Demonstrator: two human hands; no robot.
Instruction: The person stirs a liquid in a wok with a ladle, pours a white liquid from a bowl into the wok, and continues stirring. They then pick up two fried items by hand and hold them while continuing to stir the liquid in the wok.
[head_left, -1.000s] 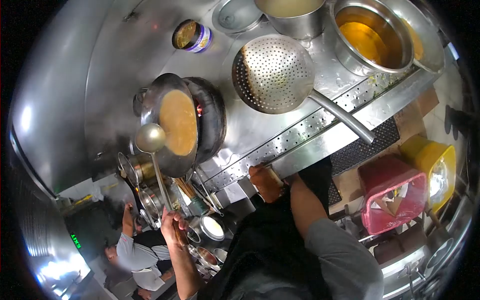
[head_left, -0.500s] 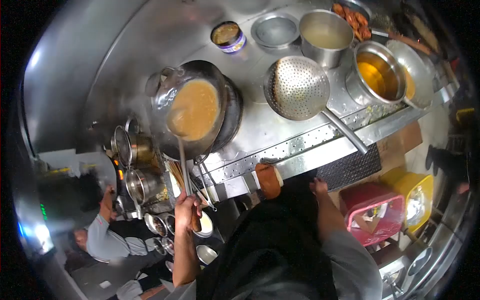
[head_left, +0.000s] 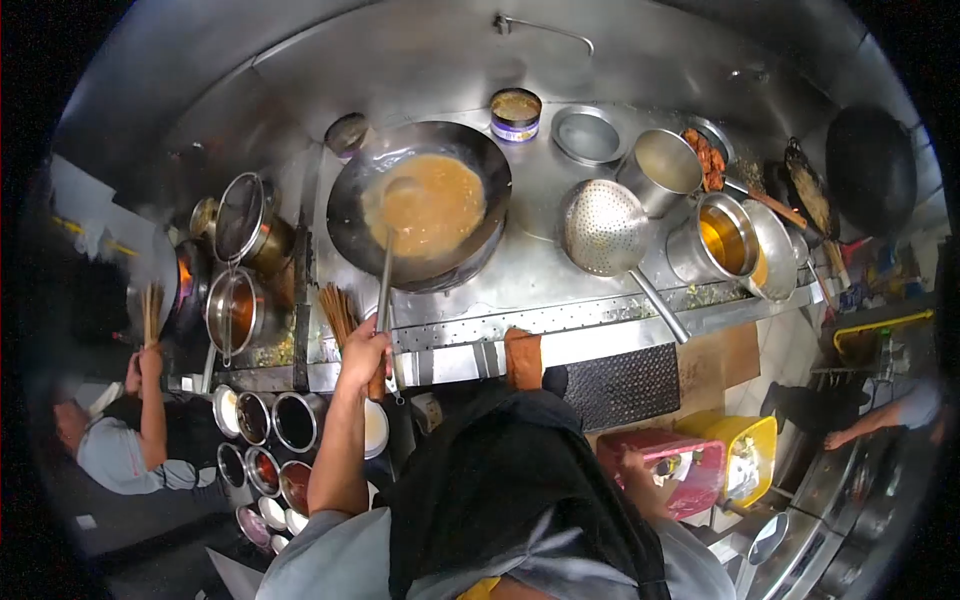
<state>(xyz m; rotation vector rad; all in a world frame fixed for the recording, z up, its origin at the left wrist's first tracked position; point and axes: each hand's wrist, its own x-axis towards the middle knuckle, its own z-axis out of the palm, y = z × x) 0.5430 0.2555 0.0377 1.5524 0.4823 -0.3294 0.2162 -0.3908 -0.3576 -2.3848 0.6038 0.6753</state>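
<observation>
My left hand (head_left: 366, 352) is wrapped around the wooden grip of a long-handled ladle (head_left: 386, 275). The ladle's bowl dips into brown, soupy sauce (head_left: 450, 205) inside a dark wok (head_left: 352, 225) on the steel range. My right hand (head_left: 634, 468) hangs low at my side, in front of a red bin (head_left: 705, 462); its fingers are too blurred to make out. To the right of the wok, a perforated strainer (head_left: 606, 225) rests on the range, its handle over the front edge. A brown cloth (head_left: 523, 358) hangs from that edge.
A steel pot (head_left: 668, 165) and a pot of orange liquid (head_left: 690, 262) stand right of the strainer. Behind the wok is an open can (head_left: 515, 130). Several sauce containers (head_left: 295, 420) sit at lower left. A co-worker (head_left: 130, 440) holds a bamboo brush (head_left: 151, 312) at far left.
My view has turned and shifted, so the wok appears more level and further right. The ladle stays in the sauce. The co-worker at left now holds a bamboo brush in view.
</observation>
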